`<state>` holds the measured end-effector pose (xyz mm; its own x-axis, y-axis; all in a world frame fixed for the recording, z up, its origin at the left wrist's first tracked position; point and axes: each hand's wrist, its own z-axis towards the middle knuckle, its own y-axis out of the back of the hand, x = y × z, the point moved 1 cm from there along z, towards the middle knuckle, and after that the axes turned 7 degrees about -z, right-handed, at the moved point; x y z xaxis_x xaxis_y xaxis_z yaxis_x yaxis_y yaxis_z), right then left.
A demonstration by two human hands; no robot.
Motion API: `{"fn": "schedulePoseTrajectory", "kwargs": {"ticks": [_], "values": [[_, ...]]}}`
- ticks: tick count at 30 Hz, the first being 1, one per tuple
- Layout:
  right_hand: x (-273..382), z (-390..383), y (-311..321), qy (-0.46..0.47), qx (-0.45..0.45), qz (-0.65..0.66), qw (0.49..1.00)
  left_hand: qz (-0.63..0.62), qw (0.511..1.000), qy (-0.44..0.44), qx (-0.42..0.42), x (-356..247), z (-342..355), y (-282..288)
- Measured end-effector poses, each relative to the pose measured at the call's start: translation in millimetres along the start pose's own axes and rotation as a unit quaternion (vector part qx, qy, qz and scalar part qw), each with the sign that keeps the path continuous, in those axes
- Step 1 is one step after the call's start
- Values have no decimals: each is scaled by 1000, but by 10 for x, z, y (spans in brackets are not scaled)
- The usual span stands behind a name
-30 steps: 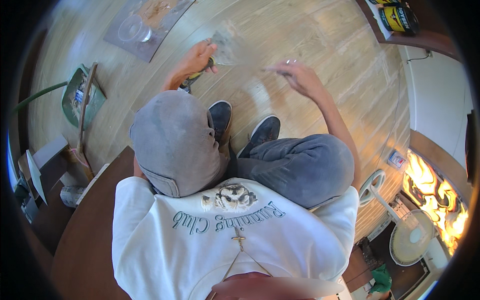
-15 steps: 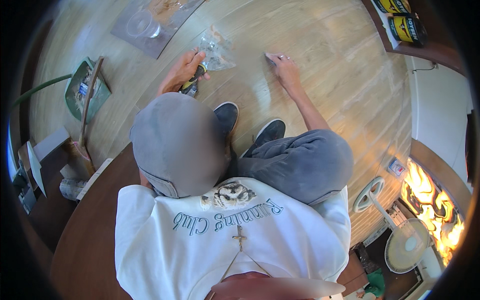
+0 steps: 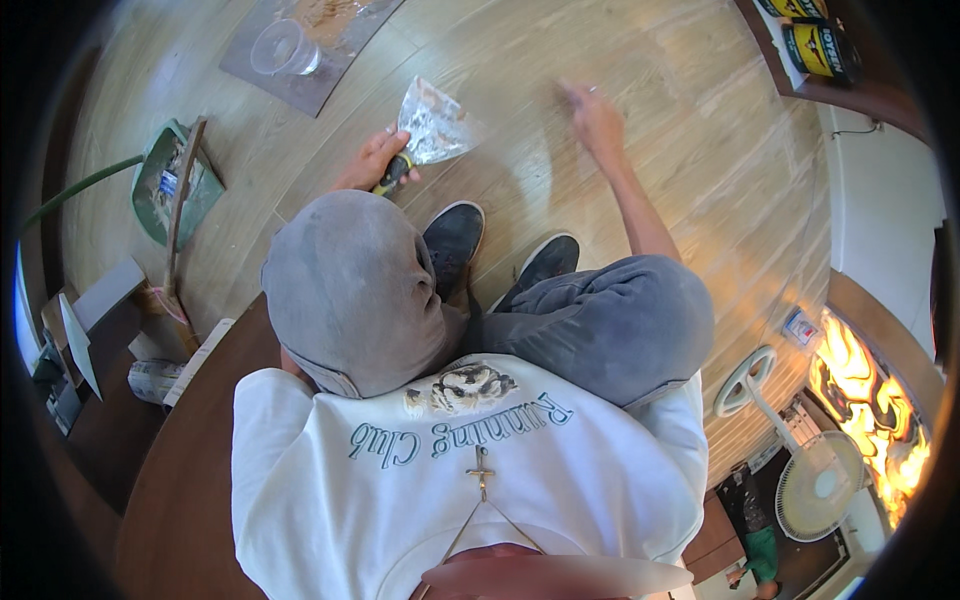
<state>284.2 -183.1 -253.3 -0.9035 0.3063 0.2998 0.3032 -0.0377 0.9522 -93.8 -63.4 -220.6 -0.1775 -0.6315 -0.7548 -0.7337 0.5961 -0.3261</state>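
Note:
My left hand (image 3: 372, 160) is closed round the yellow-and-black handle of a wide putty knife (image 3: 434, 124). Its metal blade faces up, smeared with whitish material, just above the floor. To the right, over the wood-look floor (image 3: 690, 180), my right hand (image 3: 600, 125) reaches forward, a ring on one finger. Its fingers are bent together and the tips are smeared by motion. Whatever small thing they pinch cannot be made out. Both dark shoes (image 3: 455, 240) rest on the floor between my bent knees.
Ahead on the left, a clear plastic cup (image 3: 284, 50) stands on a grey board (image 3: 268, 84) with brownish residue. A green dustpan (image 3: 160, 205) with debris lies at left. Dark tins (image 3: 822, 50) sit on a shelf at far right. Behind on the right stands a fan (image 3: 820, 486).
The putty knife's blade has turned to show its smeared face more plainly. My right hand has moved a little forward and to the right, and its fingertips have blurred.

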Motion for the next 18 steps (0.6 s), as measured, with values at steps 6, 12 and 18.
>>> {"fn": "schedulePoseTrajectory", "kwargs": {"ticks": [6,12,18], "values": [[-309,239,-111,-25,-49,-106,993,-149,983,-19,-106,1040,157,108],[672,-342,-249,69,8,-83,994,-142,967,-86,-193,798,-74,480],[541,-234,-12,59,-1,13,998,-150,969,-73,-183,210,-214,747]]}}
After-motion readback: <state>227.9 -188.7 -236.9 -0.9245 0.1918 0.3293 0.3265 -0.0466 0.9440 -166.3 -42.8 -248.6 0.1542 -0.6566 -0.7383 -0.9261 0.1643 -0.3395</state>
